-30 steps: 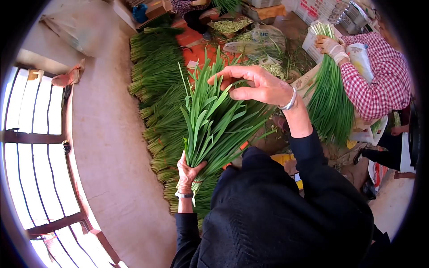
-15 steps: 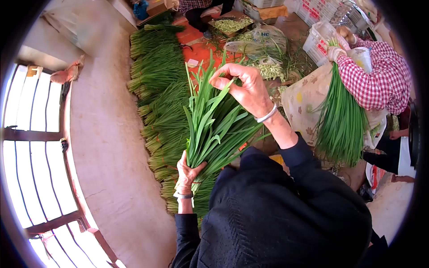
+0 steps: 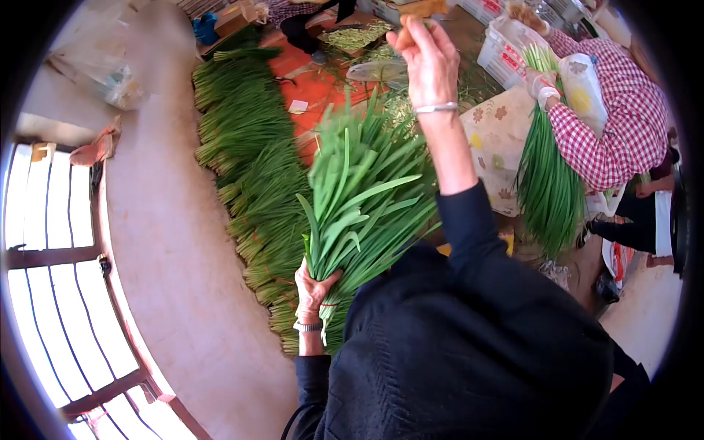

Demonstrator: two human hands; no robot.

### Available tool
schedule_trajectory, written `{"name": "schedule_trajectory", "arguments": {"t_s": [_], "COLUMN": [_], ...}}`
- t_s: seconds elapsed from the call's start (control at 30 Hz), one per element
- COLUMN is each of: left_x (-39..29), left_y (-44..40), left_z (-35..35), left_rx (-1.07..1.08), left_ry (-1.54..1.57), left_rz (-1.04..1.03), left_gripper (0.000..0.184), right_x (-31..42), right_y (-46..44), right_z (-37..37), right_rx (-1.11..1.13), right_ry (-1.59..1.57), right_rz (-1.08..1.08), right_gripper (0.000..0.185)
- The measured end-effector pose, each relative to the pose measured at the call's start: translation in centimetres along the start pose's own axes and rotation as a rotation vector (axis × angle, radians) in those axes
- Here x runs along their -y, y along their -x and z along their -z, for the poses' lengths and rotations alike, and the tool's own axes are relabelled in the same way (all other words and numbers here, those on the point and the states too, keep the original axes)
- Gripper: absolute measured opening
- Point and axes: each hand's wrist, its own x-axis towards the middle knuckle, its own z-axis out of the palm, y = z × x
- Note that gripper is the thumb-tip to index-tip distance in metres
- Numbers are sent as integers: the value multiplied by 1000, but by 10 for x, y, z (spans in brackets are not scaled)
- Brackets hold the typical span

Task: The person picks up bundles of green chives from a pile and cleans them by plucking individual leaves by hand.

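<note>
Clasped leafy bunch (image 3: 363,220) low down in fingers of left hand (image 3: 312,292). Held right hand (image 3: 431,70) beyond bunch's tips with curled fingers; couldn't tell if empty.

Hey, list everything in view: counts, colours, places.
Held greens: one bunch, green, centre
Laid bundles: many, green, along pale wall
Barred window: one, white, left
Floor covering: one, red, top centre
Trimmings: several piles, pale green, top centre
Crates: several, white, top right
Floral cloth: one, beige, right
Coworker: one, checked red shirt, right
Coworker's greens: one bunch, green, right
Other people: at least two, dark trousers, edges
Left hand: one, dark sleeve, below centre
Right hand: one, dark sleeve, top centre
</note>
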Motion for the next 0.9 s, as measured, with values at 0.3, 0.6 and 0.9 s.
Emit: {"name": "schedule_trajectory", "arguments": {"t_s": [0.3, 0.6, 0.9], "left_x": [1, -12, -11], "left_y": [-23, -36, -37], "left_z": [0, 2, 2], "left_rx": [-68, -71, -51], "left_ry": [190, 164, 68], "left_rz": [74, 52, 41], "left_gripper": [51, 57, 60], "right_x": [10, 16, 4], "right_y": [26, 39, 43], "right_z": [27, -11, -20], "right_rx": [498, 717, 664], "right_ry": [587, 581, 631], "right_rz": [-30, -215, -87], "right_gripper": [17, 25, 15]}}
